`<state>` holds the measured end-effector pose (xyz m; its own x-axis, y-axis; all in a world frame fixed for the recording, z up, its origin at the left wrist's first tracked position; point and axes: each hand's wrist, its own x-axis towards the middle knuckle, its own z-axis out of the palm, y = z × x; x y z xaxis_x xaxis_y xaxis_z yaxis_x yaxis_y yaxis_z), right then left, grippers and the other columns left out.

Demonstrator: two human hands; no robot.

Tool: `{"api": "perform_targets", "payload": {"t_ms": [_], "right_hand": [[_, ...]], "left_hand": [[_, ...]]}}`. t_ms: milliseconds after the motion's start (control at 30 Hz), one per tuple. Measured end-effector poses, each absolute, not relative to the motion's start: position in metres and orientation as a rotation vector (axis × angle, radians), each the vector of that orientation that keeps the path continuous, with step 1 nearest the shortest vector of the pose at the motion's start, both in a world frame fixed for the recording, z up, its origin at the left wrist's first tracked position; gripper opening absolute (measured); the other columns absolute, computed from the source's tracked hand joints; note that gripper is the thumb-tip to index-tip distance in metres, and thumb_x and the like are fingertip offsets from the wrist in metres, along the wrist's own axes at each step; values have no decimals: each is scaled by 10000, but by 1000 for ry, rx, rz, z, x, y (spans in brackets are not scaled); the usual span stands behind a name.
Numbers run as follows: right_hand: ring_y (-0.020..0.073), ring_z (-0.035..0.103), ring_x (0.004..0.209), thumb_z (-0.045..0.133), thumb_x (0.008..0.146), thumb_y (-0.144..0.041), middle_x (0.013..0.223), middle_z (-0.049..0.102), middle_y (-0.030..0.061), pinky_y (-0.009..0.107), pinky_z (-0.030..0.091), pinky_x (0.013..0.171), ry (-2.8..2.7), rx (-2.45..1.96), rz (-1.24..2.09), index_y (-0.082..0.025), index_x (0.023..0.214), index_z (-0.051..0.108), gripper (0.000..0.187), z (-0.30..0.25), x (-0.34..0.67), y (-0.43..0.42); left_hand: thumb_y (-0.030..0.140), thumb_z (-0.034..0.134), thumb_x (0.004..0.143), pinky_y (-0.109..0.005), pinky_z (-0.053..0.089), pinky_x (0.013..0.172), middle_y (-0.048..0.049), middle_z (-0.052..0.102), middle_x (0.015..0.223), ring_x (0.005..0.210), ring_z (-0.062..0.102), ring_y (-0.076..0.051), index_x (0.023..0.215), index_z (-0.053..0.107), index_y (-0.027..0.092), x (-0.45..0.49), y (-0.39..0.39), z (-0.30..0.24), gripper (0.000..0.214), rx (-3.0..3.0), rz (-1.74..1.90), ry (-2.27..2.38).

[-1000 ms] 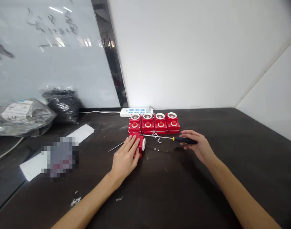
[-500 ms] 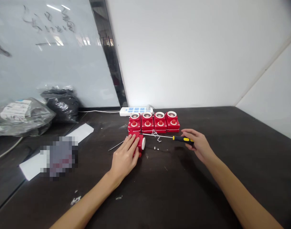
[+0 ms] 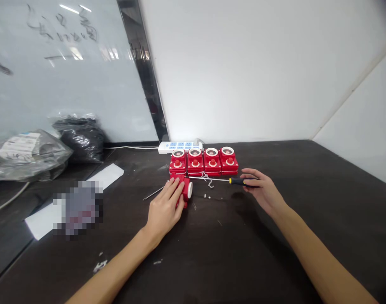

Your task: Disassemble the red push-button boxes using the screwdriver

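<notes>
My left hand (image 3: 166, 205) presses down on a red alarm box (image 3: 187, 182) that lies on its side, its white-rimmed round part facing right. The fingers wrap over the box and hide much of it. In my right hand (image 3: 264, 190) is a screwdriver (image 3: 211, 179) with a black and yellow handle. Its long shaft points left, and the tip meets the side of the held box near my left fingers. Behind stand several similar red alarm boxes (image 3: 212, 164) in a row, each with a white ring and a red knob.
A white power strip (image 3: 167, 147) lies behind the row. A thin metal rod (image 3: 153, 194) is left of the held box. White scraps (image 3: 207, 196) dot the dark table (image 3: 211, 261). Farther left are a white strip (image 3: 112, 170), a blurred item and plastic bags (image 3: 80, 137).
My right fingers have shifted round the screwdriver handle, and the handle has turned so that less yellow shows. My left hand and the held box stay in place.
</notes>
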<state>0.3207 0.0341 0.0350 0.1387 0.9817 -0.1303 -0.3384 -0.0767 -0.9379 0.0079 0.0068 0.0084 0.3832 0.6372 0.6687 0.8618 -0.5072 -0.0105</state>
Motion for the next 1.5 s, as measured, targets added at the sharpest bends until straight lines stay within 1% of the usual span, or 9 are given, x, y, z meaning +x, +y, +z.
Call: {"api": "perform_targets", "payload": {"t_ms": [200, 400, 567, 733, 867, 1067, 1233, 1400, 1500], "right_hand": [[41, 326, 370, 748, 716, -439, 736, 661, 52, 225, 155, 356, -803, -1236, 1227, -173, 842, 703, 298, 34, 319, 35], [160, 601, 656, 785, 604, -271, 866, 695, 68, 256, 418, 496, -826, -1118, 1297, -186, 862, 705, 283, 39, 321, 33], [63, 391, 386, 746, 686, -422, 768, 687, 63, 235, 198, 373, -809, -1247, 1256, -175, 848, 679, 303, 41, 320, 32], [123, 546, 561, 776, 618, -287, 870, 691, 63, 247, 359, 450, -782, -1136, 1351, -193, 935, 688, 342, 42, 322, 31], [61, 370, 380, 723, 718, -417, 773, 668, 50, 235, 186, 374, -766, -1226, 1327, -194, 931, 669, 313, 41, 321, 32], [132, 562, 582, 789, 603, -256, 818, 665, 29, 269, 411, 496, -725, -1099, 1390, -210, 951, 679, 368, 41, 322, 32], [49, 368, 367, 764, 685, -392, 746, 665, 26, 223, 180, 369, -723, -1203, 1288, -211, 935, 660, 326, 37, 319, 34], [117, 553, 580, 801, 566, -191, 889, 703, 51, 255, 416, 495, -766, -1113, 1337, -199, 966, 693, 415, 40, 320, 31], [123, 541, 535, 758, 684, -365, 868, 702, 77, 267, 399, 452, -766, -1134, 1353, -177, 928, 707, 313, 40, 320, 31]], "left_hand": [[197, 517, 919, -461, 497, 1063, -111, 598, 1361, 1284, 543, -281, 1309, 596, 161, 8, 7, 8, 399, -2304, -866, -1307], [204, 517, 921, -467, 497, 1063, -93, 609, 1350, 1280, 546, -281, 1337, 578, 196, 8, 7, 9, 420, -2302, -891, -1310], [202, 515, 919, -461, 508, 1051, -103, 610, 1347, 1272, 554, -284, 1330, 584, 181, 8, 7, 9, 417, -2297, -884, -1302], [196, 518, 917, -454, 498, 1063, -107, 609, 1349, 1279, 548, -283, 1310, 599, 163, 8, 7, 8, 403, -2297, -870, -1306], [201, 517, 918, -464, 494, 1066, -107, 595, 1365, 1284, 543, -285, 1320, 592, 167, 7, 7, 8, 410, -2305, -877, -1312], [205, 518, 919, -467, 497, 1062, -97, 603, 1357, 1275, 551, -280, 1330, 583, 189, 7, 8, 8, 416, -2301, -875, -1312], [195, 526, 915, -446, 496, 1066, -119, 610, 1346, 1280, 547, -282, 1291, 609, 136, 7, 7, 8, 390, -2292, -854, -1298], [195, 528, 914, -446, 496, 1066, -119, 605, 1352, 1280, 546, -283, 1291, 607, 133, 7, 7, 8, 391, -2288, -856, -1293], [197, 520, 918, -451, 500, 1061, -110, 607, 1351, 1277, 550, -281, 1295, 604, 151, 7, 7, 8, 389, -2287, -862, -1295]]}}
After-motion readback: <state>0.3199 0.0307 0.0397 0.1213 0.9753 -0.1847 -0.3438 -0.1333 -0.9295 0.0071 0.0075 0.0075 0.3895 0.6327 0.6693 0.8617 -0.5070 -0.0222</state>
